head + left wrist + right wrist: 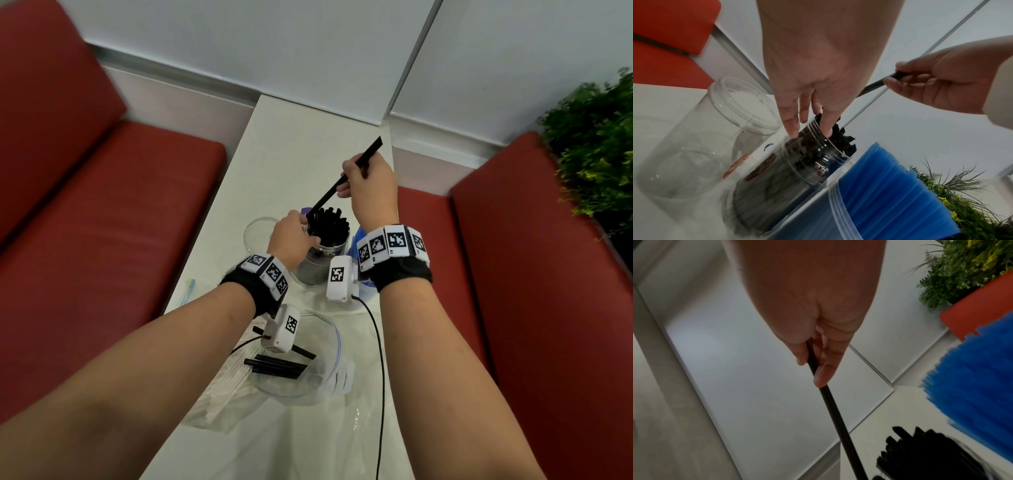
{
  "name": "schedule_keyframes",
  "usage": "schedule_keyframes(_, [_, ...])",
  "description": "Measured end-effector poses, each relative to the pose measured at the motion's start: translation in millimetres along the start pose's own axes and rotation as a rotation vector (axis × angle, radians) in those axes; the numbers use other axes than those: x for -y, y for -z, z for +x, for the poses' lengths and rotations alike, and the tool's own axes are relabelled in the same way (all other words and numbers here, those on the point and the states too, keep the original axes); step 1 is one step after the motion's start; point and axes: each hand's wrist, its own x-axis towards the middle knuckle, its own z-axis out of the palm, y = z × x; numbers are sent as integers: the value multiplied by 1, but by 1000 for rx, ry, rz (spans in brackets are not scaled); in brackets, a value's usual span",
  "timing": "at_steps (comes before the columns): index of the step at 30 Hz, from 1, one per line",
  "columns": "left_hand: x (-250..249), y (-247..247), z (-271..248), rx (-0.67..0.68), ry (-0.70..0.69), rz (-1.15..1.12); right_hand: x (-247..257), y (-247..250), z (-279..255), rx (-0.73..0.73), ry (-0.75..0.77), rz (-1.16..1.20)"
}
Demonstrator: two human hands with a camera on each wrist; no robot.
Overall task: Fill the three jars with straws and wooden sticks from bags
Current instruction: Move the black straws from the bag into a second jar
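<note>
Bare table beyond packed jar; empty jar just left.

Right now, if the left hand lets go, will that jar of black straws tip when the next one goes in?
Probably not. The jar of black straws looks packed, so likely bottom-weighted. It is tall and clear plastic, though, so a sideways shove at the rim could rock it. The black straw looks light and stiff.

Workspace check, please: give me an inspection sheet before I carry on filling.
Surface: white table.
Job's things: jar of black straws; empty jar beside it; blue straws in a third container; loose black straws in an open bag.
Clutter: wrapped straws.
Hands: right hand pinches one black straw; left hand fingers touch the filled jar's rim.
Cables: black cable from the wrist camera.
Surroundings: red benches, plant.
</note>
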Motion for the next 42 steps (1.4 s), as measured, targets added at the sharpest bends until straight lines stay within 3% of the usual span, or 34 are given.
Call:
schedule_keyframes(11, [9, 0, 5, 25, -11, -23, -26, -8, -4, 50, -66, -87])
schedule_keyframes(15, [10, -2, 6, 26, -25, -18, -39, -21, -9, 164, -109, -249])
schedule_keyframes(17, [10, -2, 6, 35, -20, -19, -45, -25, -12, 152, -68, -279])
schedule_keyframes(20, [11, -1, 6, 38, -17, -10, -41, -32, -16, 15, 132, -189])
schedule_keyframes(21, [11, -1, 5, 33, -26, 9, -43, -37, -16, 40, 190, -251])
schedule_keyframes(23, [10, -2, 5, 14, -51, 38, -51, -49, -23, 253, 219, -527])
schedule_keyframes(25, [7, -3, 6, 19, -30, 60, -66, -56, -33, 476, 112, -753])
schedule_keyframes(27, [9, -1, 5, 38, 17, 44, -74, -55, -38, 569, 24, -765])
schedule_keyframes(29, [15, 1, 0, 61, 34, -89, -68, -50, -41, 534, 87, -623])
schedule_keyframes(32, [17, 10, -12, 56, 20, -245, -49, -39, -51, 182, 246, -284])
schedule_keyframes(34, [15, 18, -18, 61, 13, -219, -39, -34, -66, 27, 229, -202])
schedule_keyframes(36, [20, 27, -25, 151, 66, -107, -43, -35, -82, 224, 82, -350])
schedule_keyframes(39, [47, 34, -46, 431, 254, 149, -71, -50, -118, 840, -170, -760])
schedule_keyframes(40, [59, 33, -55, 490, 297, 256, -84, -55, -135, 963, -211, -869])
schedule_keyframes(42, [80, 32, -75, 515, 353, 451, -114, -65, -172, 1062, -219, -998])
